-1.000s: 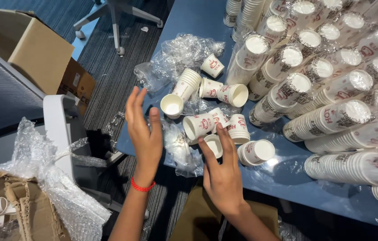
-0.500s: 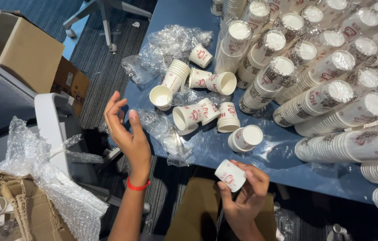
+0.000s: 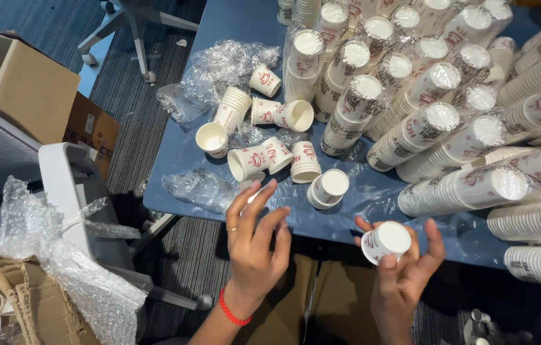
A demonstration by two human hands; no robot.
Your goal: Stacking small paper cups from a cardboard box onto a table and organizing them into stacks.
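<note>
Head view: looks down on a blue table (image 3: 187,153) crowded with white paper cups printed in red.
Right hand: right hand (image 3: 404,281) sits low in the frame at the table's near edge, fingers curled up around a small stack of paper cups (image 3: 387,241); fingertips and thumb pinch its sides.
Held stack: tilted, white base turned up toward the camera, above the table's near edge, well apart from the loose cups further in.
Left hand: left hand (image 3: 254,239) is raised in front of the near edge, fingers spread and slightly bent, holding nothing; a red wristband (image 3: 232,311) circles the wrist, and a thin ring shows on one finger.
Nearest cups: a short upturned stack (image 3: 328,188) stands just beyond the left fingertips; beside it another short stack (image 3: 304,163) and a pair lying on their sides (image 3: 259,161).
Further in: a single open cup (image 3: 212,139), a leaning stack (image 3: 232,108), two lying cups (image 3: 281,114) and a lone cup (image 3: 265,80).
Wrapping: crumpled clear plastic (image 3: 219,67) lies under and around the loose cups.
Right side of table: long plastic-sleeved stacks of cups (image 3: 449,128) lie packed side by side.
Left of table: a grey chair (image 3: 69,191), bubble wrap (image 3: 60,262), and cardboard boxes (image 3: 21,89) on the carpet.
</note>
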